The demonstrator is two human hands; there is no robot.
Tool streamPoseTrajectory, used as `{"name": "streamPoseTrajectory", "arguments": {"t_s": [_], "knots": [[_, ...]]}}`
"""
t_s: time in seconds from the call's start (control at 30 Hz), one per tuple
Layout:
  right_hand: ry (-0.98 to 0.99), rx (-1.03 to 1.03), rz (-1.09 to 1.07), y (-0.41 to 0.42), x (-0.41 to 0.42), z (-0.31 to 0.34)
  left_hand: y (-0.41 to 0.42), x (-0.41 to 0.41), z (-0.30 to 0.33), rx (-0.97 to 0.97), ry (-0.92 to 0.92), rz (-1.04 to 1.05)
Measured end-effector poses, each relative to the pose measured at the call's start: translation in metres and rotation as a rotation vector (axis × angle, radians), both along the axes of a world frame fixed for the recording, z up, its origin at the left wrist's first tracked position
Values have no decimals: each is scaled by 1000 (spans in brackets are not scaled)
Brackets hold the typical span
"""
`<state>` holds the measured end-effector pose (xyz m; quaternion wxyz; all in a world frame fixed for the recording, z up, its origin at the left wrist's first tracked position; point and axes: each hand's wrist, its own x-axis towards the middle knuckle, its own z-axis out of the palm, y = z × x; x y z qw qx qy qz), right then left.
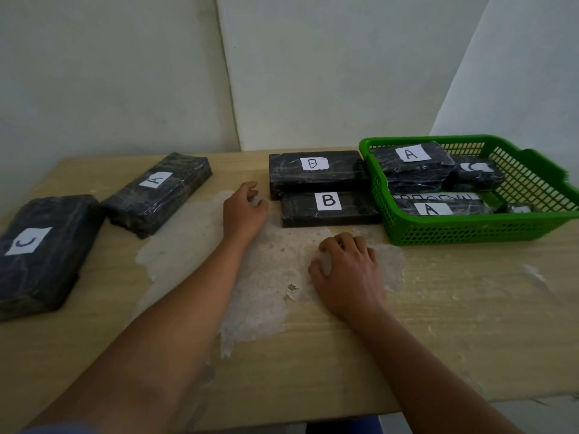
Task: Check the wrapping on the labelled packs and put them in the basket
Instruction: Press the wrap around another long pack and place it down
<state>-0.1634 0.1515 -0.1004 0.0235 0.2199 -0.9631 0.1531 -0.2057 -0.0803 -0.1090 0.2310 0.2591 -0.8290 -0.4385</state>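
Head view, near to far. Your right hand (346,270) rests on table (470,324), fingers loosely curled, holding nothing. Your left hand (246,211) further out, fingers loosely curled, empty too. Front B pack (329,209) lies just right of left hand, long axis left-right, end toward its fingers; left hand nearer. Rear B pack (316,170) behind it. Basket (470,230) right, touching both, several packs inside. A pack (159,192), C pack (40,249) far left.
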Motion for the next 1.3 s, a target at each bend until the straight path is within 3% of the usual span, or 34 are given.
{"name": "streamPoseTrajectory", "arguments": {"t_s": [0.27,0.4,0.6,0.7,0.8,0.9,1.1,1.23,1.3], "knots": [[-36,47,-133,-37,16,3,9,76,-1,-189,-122,-80],[-78,-6,-60,-81,37,3,-15,99,13,-382,-233,-157],[-195,57,154,-163,79,-1,-103,104,53,-620,-224,73],[-160,106,119,-171,83,-4,-150,102,61,-571,-401,165],[-156,77,108,-168,82,-4,-177,103,58,-493,-621,101],[-140,45,108,-168,82,-4,-176,108,56,-537,-718,75],[-132,-57,90,-163,78,-7,-125,143,52,-399,-713,-7],[-169,-396,16,-157,72,-9,-82,181,45,-307,-576,-49],[-285,-632,-55,-154,71,1,-63,198,41,-253,-437,-44]]}}
